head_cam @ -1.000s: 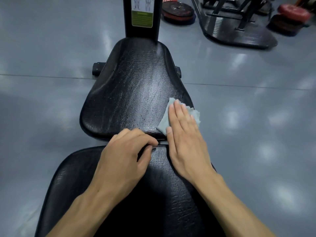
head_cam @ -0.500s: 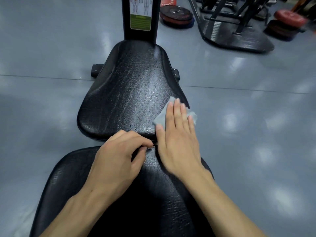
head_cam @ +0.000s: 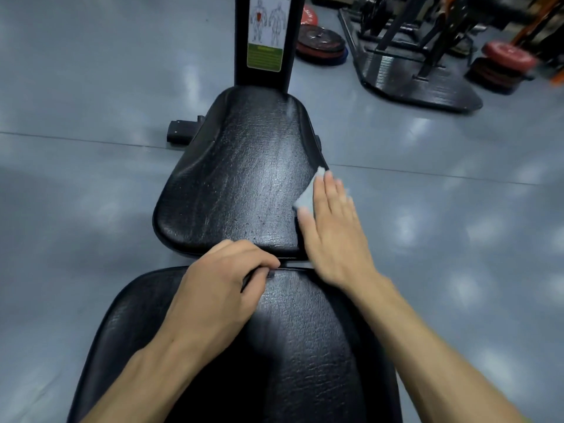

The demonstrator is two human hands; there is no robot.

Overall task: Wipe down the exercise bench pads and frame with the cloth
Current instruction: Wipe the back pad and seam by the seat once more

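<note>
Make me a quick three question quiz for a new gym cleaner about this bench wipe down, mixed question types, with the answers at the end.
1. True or false: the cloth lies on the far pad, at its right edge.
2. Which hand presses flat on the cloth? A) left hand B) right hand C) both
3. Fill in: the left hand's fingers curl at the gap between the far pad and the ____ pad.

Key: 1 true; 2 B; 3 near.
</note>
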